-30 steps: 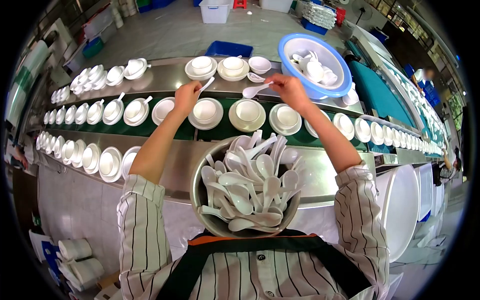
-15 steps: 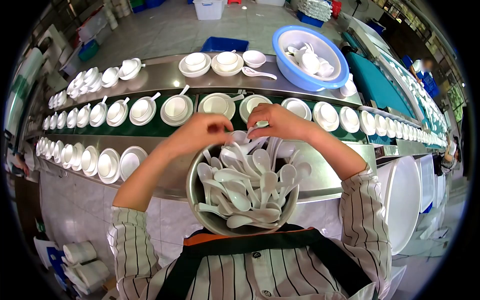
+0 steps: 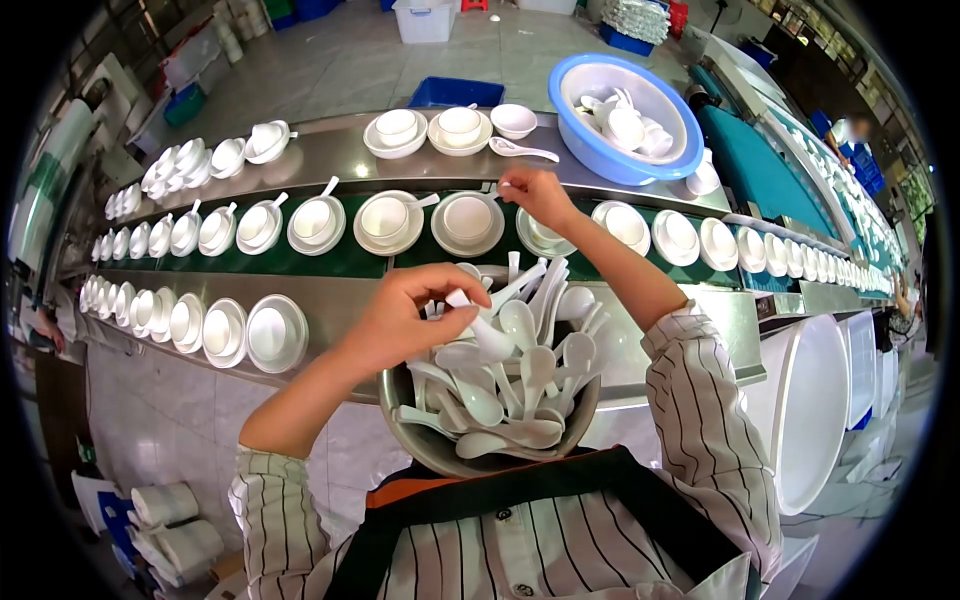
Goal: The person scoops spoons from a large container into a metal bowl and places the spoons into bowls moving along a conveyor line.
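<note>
A metal bowl (image 3: 425, 445) heaped with white ceramic spoons (image 3: 510, 375) sits against my apron. My left hand (image 3: 405, 315) is over the heap, fingers closed on one white spoon (image 3: 480, 325). My right hand (image 3: 535, 195) reaches out over the green belt (image 3: 340, 258), pinching a white spoon (image 3: 503, 187) by its handle above a bowl on a saucer (image 3: 540, 232). Rows of white bowls on saucers (image 3: 388, 220) ride the belt, those to the left with spoons in them.
A blue basin (image 3: 625, 165) of white crockery stands at the back right, with bowl sets (image 3: 397, 130) and a loose spoon (image 3: 520, 150) on the steel shelf. More bowls (image 3: 225, 330) line the near steel ledge at left. Another person (image 3: 850, 135) works far right.
My right hand rose from the spoon heap out to the belt with a spoon. My left hand stayed over the metal bowl and took a spoon. The bowls shifted left on the belt.
</note>
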